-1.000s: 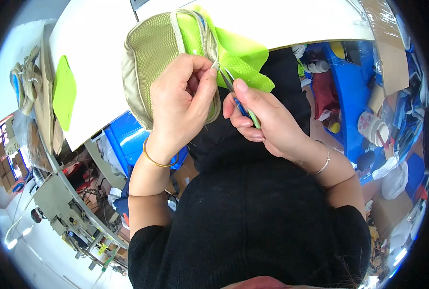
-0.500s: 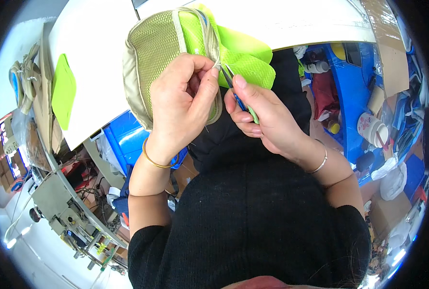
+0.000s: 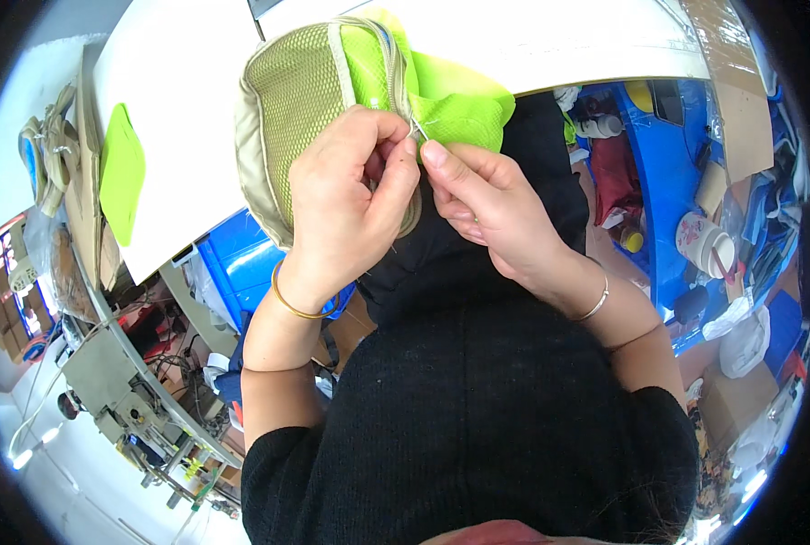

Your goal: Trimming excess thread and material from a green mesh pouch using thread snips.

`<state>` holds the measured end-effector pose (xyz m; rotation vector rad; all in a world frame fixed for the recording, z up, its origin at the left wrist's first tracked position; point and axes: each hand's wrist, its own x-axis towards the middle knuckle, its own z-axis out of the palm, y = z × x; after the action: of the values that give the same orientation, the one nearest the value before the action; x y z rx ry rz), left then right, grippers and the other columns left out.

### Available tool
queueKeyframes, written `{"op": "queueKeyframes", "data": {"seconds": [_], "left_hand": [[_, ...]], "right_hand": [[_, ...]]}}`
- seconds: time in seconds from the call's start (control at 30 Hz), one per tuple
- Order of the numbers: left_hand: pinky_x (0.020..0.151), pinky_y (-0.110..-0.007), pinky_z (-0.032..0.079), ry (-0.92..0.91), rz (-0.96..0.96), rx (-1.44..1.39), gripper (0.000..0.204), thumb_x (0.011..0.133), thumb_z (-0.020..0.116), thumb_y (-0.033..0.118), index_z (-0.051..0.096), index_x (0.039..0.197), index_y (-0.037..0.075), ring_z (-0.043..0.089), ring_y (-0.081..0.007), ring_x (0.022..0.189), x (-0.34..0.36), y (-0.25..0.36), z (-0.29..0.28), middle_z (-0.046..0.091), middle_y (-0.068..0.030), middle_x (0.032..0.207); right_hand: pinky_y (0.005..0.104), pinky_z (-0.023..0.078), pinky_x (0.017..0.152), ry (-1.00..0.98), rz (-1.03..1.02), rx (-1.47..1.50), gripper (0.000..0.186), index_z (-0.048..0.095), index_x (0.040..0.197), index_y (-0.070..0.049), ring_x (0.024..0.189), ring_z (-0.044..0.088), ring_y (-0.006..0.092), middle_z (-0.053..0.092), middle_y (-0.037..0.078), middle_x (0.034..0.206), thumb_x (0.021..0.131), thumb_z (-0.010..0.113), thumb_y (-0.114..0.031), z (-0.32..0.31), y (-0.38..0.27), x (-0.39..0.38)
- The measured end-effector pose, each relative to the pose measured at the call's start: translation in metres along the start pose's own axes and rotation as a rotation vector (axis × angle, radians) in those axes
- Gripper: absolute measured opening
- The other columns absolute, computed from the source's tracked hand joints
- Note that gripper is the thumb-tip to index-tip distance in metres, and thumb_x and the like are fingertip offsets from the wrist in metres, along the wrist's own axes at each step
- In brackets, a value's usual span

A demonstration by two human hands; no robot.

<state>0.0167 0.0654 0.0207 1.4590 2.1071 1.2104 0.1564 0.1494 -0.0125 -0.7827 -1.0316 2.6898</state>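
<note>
A bag (image 3: 300, 86) of olive mesh and bright green fabric, with beige piping and a zipper (image 3: 392, 68) along its edge, lies at the table's front edge. My left hand (image 3: 350, 177) is closed, thumb and forefinger pinching the bag's seam beside the lower zipper end. Closed close by, my right hand (image 3: 491, 195) holds small thread snips (image 3: 422, 133). Only a thin, light tip of them shows at the seam; the rest is hidden by my fingers. Loose pale threads stick out near the fingertips.
On the white table (image 3: 182, 118) lies a flat green fabric piece (image 3: 121, 174). Below the table stand a blue bin (image 3: 241, 259) and, at right, a blue shelf (image 3: 664, 200) with clutter and a white cup (image 3: 703, 245). A grey machine (image 3: 114, 381) stands lower left.
My right hand has turned and closed in toward the left fingertips, so the snips' blue and green handle no longer shows. My left hand keeps its pinch, the bag nearly still.
</note>
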Motion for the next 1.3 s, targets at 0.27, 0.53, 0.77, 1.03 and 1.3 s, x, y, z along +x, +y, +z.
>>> {"op": "queueKeyframes", "data": {"seconds": [0.27,0.53,0.77,1.03,1.3], "left_hand": [[0.051,-0.028,0.043,0.048,0.008,0.008,0.006,0.086,0.067,0.0,0.062,0.085,0.002,0.054,-0.0144,0.056,-0.002,0.005,-0.005,0.055,-0.0057,0.071],[0.057,-0.037,0.047,-0.07,0.055,0.173,0.01,0.084,0.068,0.0,0.06,0.089,0.003,0.059,-0.0282,0.064,-0.007,0.0,-0.005,0.057,-0.0113,0.075],[0.064,-0.042,0.048,-0.053,0.098,0.218,0.011,0.083,0.064,0.0,0.057,0.091,0.004,0.06,-0.034,0.073,-0.004,-0.002,-0.004,0.057,-0.0135,0.08],[0.066,-0.04,0.048,-0.108,0.178,0.331,0.014,0.08,0.067,0.003,0.057,0.089,0.005,0.059,-0.0316,0.076,0.0,-0.006,-0.006,0.056,-0.0114,0.081],[0.064,-0.041,0.047,-0.069,0.136,0.301,0.012,0.081,0.066,0.002,0.055,0.084,0.004,0.057,-0.0333,0.074,-0.005,-0.005,-0.005,0.055,-0.0126,0.081]], "right_hand": [[0.0225,0.036,0.055,0.059,-0.266,-0.315,0.04,0.061,0.078,-0.004,0.063,0.043,0.0037,0.048,-0.006,0.067,0.1,0.062,-0.038,-0.003,-0.021,-0.002],[0.024,0.046,0.071,0.039,-0.404,-0.996,0.026,0.065,0.109,-0.001,0.083,0.058,0.0077,0.062,0.004,0.09,0.09,0.075,-0.017,-0.017,-0.035,0.003],[0.0332,0.05,0.069,0.294,-0.884,-1.16,0.028,0.062,0.105,-0.002,0.081,0.063,0.0251,0.063,0.012,0.094,0.086,0.074,-0.019,-0.014,-0.026,0.014],[0.03,0.044,0.063,0.269,-0.609,-1.205,0.023,0.056,0.082,0.001,0.063,0.047,0.02,0.054,0.012,0.07,0.088,0.073,-0.015,-0.017,-0.024,0.014],[0.0295,0.042,0.062,0.192,-0.661,-1.104,0.026,0.054,0.08,0.001,0.063,0.045,0.0171,0.049,0.012,0.068,0.091,0.071,-0.015,-0.013,-0.025,0.018]]}}
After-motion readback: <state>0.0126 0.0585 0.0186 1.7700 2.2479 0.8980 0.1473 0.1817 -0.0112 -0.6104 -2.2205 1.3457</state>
